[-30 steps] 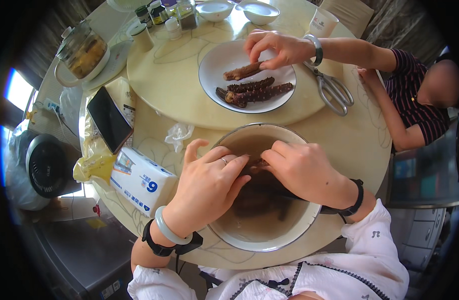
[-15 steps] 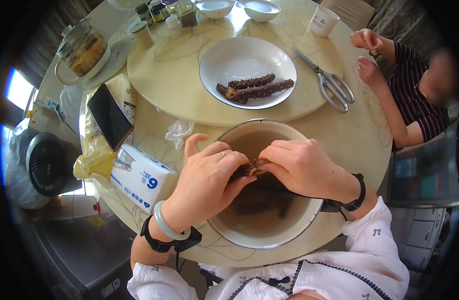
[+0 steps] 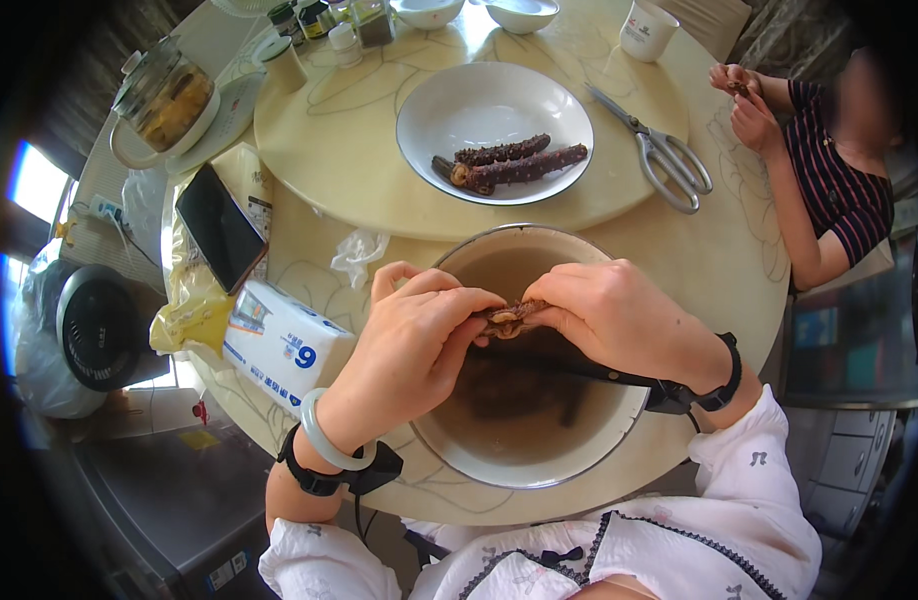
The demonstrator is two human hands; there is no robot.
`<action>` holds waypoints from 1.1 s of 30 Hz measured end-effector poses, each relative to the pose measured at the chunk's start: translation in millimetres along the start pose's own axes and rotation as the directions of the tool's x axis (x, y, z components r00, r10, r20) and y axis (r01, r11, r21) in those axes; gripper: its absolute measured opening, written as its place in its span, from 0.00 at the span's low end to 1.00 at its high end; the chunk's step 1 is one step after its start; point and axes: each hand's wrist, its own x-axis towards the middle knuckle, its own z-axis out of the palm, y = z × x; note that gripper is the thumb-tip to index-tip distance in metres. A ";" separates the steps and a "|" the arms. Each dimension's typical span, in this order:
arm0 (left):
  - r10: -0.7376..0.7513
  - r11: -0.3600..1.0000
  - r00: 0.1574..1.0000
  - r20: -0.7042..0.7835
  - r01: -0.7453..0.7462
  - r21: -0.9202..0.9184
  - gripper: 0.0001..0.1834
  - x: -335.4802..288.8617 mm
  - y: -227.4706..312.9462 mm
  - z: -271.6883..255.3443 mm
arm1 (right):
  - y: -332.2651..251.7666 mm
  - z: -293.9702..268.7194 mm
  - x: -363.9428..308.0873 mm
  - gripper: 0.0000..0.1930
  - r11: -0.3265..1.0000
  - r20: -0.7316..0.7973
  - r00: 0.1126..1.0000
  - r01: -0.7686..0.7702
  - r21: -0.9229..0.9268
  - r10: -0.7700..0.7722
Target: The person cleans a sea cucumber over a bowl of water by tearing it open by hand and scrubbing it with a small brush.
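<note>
The left hand [image 3: 404, 340] and right hand [image 3: 614, 318] both pinch a brown, knobbly sea cucumber [image 3: 507, 319] between thumb and fingers, above the cloudy water [image 3: 499, 435] in a white basin [image 3: 524, 475]. Beyond it, on the turntable [image 3: 329, 165] of the bench [image 3: 724, 275], a white bowl [image 3: 479, 105] holds darker sea cucumbers [image 3: 527, 172], with scissors [image 3: 659, 152] lying to its right.

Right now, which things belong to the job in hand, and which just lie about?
Likely job things: brown piece held in left hand and right hand; basin of murky liquid; white dish of dark pieces.

Likely lying about: phone; mug; teapot.
</note>
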 end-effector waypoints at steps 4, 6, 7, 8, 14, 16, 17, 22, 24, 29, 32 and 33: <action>0.055 0.982 0.998 -0.012 -0.052 0.184 0.20 -1.8 0.1 6.1 | 4.6 9.9 -4.0 0.05 0.997 -0.001 1.000 0.004 -0.075 -0.004; 0.062 0.974 0.998 0.009 -0.062 0.220 0.22 -2.3 1.1 4.8 | 3.6 11.6 -5.4 0.05 0.995 0.009 1.000 -0.026 -0.100 0.027; 0.068 0.964 0.997 0.032 -0.074 0.255 0.23 -2.3 1.3 4.3 | 3.5 11.0 -6.5 0.04 0.981 0.047 0.998 -0.024 -0.192 0.033; 0.067 0.964 0.997 0.031 -0.073 0.254 0.23 -2.4 1.0 4.5 | 3.5 10.2 -7.4 0.04 0.959 0.084 0.996 -0.018 -0.281 0.043; 0.086 0.969 0.996 0.020 -0.088 0.232 0.25 -2.3 1.9 5.0 | -1.3 7.2 -4.4 0.04 0.981 0.011 1.000 0.014 -0.191 -0.012; 0.086 0.983 0.996 0.002 -0.085 0.165 0.26 -1.7 1.2 4.7 | 0.5 6.7 -2.1 0.04 0.988 -0.031 0.998 0.042 -0.145 -0.047; 0.083 0.983 0.997 0.003 -0.082 0.165 0.26 -1.1 0.5 4.2 | 1.3 6.6 -1.1 0.04 0.992 -0.077 0.994 0.071 -0.103 -0.079; 0.035 0.999 0.999 -0.011 -0.035 -0.027 0.23 1.3 0.8 0.0 | -2.2 3.4 1.5 0.06 0.991 -0.061 0.998 0.018 0.133 -0.010; 0.061 0.998 0.998 -0.028 -0.062 -0.010 0.22 2.5 -1.6 -0.1 | -4.3 -0.8 2.1 0.07 0.983 -0.011 0.999 -0.042 0.178 0.045; 0.158 0.983 0.981 -0.113 -0.145 0.114 0.19 1.4 -3.6 5.3 | -5.1 -4.6 3.5 0.06 0.971 0.095 0.992 -0.101 0.218 0.082; 0.131 0.982 0.981 -0.143 -0.108 0.158 0.17 1.2 -4.0 4.4 | -5.5 -8.5 2.9 0.12 0.968 0.158 0.978 -0.166 0.187 0.138; 0.128 0.982 0.981 -0.146 -0.105 0.155 0.16 1.3 -4.1 4.4 | -6.1 -10.3 3.0 0.12 0.968 0.158 0.978 -0.167 0.187 0.138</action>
